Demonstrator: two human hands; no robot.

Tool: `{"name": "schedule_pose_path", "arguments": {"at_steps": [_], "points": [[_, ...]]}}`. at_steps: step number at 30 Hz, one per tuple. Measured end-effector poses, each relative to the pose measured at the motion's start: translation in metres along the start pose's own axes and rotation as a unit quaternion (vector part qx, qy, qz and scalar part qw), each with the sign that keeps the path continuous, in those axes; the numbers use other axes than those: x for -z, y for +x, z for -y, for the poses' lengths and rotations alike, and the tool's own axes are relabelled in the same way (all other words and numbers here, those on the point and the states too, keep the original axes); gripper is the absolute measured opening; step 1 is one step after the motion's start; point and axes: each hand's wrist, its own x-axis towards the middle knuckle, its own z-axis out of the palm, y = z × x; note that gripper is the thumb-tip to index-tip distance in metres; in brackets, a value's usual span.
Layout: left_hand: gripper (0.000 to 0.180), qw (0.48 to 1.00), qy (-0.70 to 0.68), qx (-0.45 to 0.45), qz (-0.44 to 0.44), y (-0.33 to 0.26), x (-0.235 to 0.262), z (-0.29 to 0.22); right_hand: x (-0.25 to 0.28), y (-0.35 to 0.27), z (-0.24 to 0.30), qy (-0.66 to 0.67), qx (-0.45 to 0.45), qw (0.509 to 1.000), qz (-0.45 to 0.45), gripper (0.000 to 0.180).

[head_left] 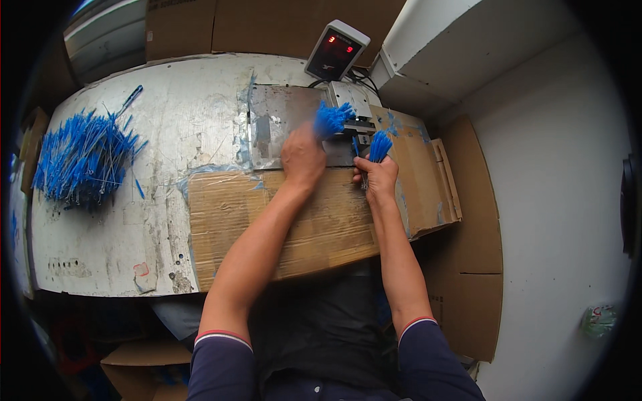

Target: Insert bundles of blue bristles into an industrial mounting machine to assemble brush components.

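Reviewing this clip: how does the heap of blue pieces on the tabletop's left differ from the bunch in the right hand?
Size: the heap is much larger than the bunch.
Pose: the heap lies on the white tabletop; the bunch is held up in the right hand.
Order: the heap's pieces point many ways; the bunch's run roughly together.
Both are made of slender blue pieces.

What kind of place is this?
Probably a small workshop or assembly station: a worn white workbench partly covered with taped cardboard, a compact machine beside a red-digit display, and a big heap of thin blue pieces on the left.
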Motion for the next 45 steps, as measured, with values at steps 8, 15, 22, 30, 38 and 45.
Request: {"name": "schedule_pose_path", "arguments": {"at_steps": [8, 15, 22, 30, 38, 45], "points": [[0.015, 1.0, -0.013, 0.027, 0.003, 0.002, -0.004, 0.007, -0.011, 0.009, -0.006, -0.017, 0.016, 0.999, -0.029, 0.03], [0.01, 0.999, -0.024, 0.012, -0.021, 0.003, -0.004, 0.006, -0.013, 0.008, -0.006, -0.028, 0.015, 0.999, -0.038, 0.028], [0.012, 0.999, 0.009, -0.043, -0.003, 0.001, -0.007, 0.01, -0.009, 0.006, -0.007, 0.026, 0.012, 1.0, -0.012, 0.016], [0.014, 0.987, 0.095, -0.113, 0.061, -0.004, -0.007, 0.009, 0.008, 0.005, -0.018, 0.143, -0.005, 0.99, 0.012, 0.017], [0.017, 0.987, 0.097, -0.098, 0.08, -0.004, -0.008, 0.01, 0.006, 0.004, -0.018, 0.121, -0.007, 0.993, -0.011, 0.021], [0.02, 0.986, 0.105, -0.11, 0.072, -0.005, -0.01, 0.008, 0.013, -0.001, -0.022, 0.177, 0.006, 0.984, 0.011, 0.017]]}}
